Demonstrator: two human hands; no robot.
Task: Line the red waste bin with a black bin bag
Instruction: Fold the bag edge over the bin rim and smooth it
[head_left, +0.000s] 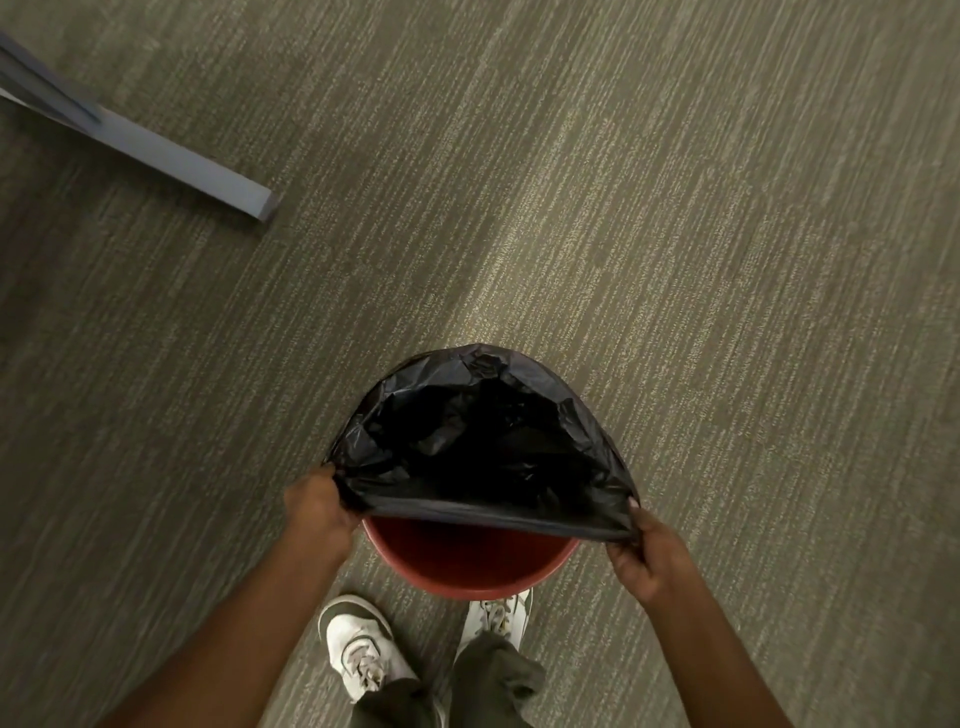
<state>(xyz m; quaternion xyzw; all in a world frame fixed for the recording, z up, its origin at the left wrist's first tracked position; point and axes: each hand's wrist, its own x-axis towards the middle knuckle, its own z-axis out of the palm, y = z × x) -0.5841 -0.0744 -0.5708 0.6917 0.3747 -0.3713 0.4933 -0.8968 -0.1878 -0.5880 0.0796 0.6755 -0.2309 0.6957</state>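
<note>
- The bin (470, 564) stood on the carpet (675, 234), right in front of my shoes (358, 652), seen from almost straight above.
- The bag (480, 441) sat in the bin mouth, open and crumpled — its far edge was folded out over the far rim, and I could see down into its dark inside.
- The bag's near edge ran as a taut straight band across the opening, from one hand to the other, not yet over the near rim.
- Below that band a crescent of bare red inner wall showed, so the near side of the bin was unlined.
- My left hand (319, 512) was clenched on the bag's edge at the bin's left side, knuckles up, pressed against the rim there.
- My right hand (649, 556) pinched the other end of the band at the right side, fingers curled around the plastic, slightly outside the rim.
- Both forearms came in bare from the bottom corners of the view.
- The shoes were white, with dark trouser legs (488, 675) bunched over them; the right shoe's toe was touching or just beside the bin base — I could not tell which.
- A grey-blue bar (171, 158) lay on the carpet at upper left, well apart from the bin.
</note>
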